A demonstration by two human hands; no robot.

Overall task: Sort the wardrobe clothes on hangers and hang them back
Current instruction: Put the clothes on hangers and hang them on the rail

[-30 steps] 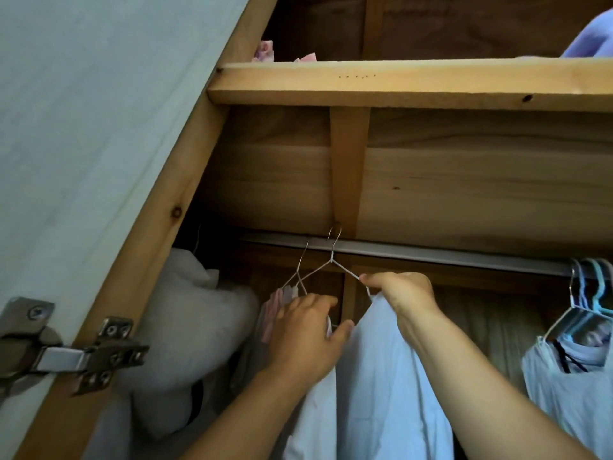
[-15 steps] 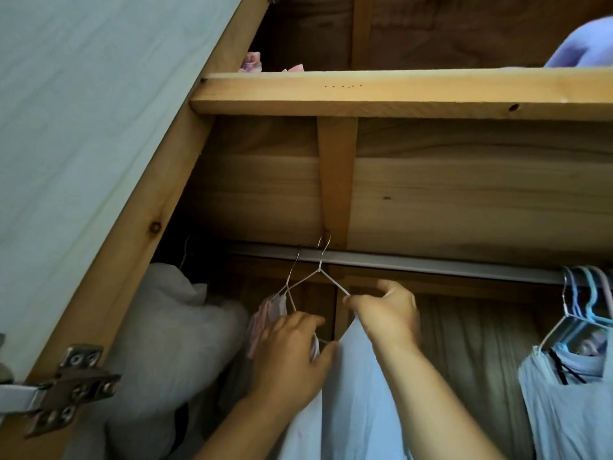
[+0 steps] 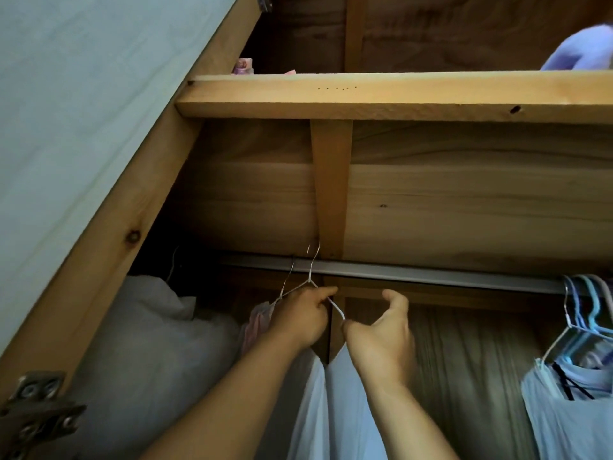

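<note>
The metal rail (image 3: 431, 273) runs across the wardrobe under the wooden shelf (image 3: 398, 96), and everything here is placed against it; a thin wire hanger (image 3: 311, 277) has its hook over the rail just left of the shelf's vertical brace, and a second wire hook sits on the rail just to the left of that one. Just below the rail, the left hand (image 3: 300, 318) has its fingers curled round the hanger's sloping right arm near the neck; the right hand (image 3: 384, 330), also below the rail and a little further right, pinches the lower end of that same wire arm between thumb and forefinger, its other fingers loosely curled above. A pale white garment (image 3: 335, 410) hangs down from the hanger beneath both hands, split by a dark gap at its top; a pink garment (image 3: 255, 322) hangs below the rail just left of the left hand, partly hidden by it; a bulky white bundle (image 3: 156, 343) lies further left, under the rail's left end. At the rail's far right end a cluster of pale blue hangers (image 3: 583, 310) carries light blue clothes (image 3: 570, 403), well apart from the hands. Above the rail, on the shelf, a lilac cloth (image 3: 577, 54) shows at the right; a metal hinge (image 3: 36, 410) sits on the door frame at lower left.
</note>
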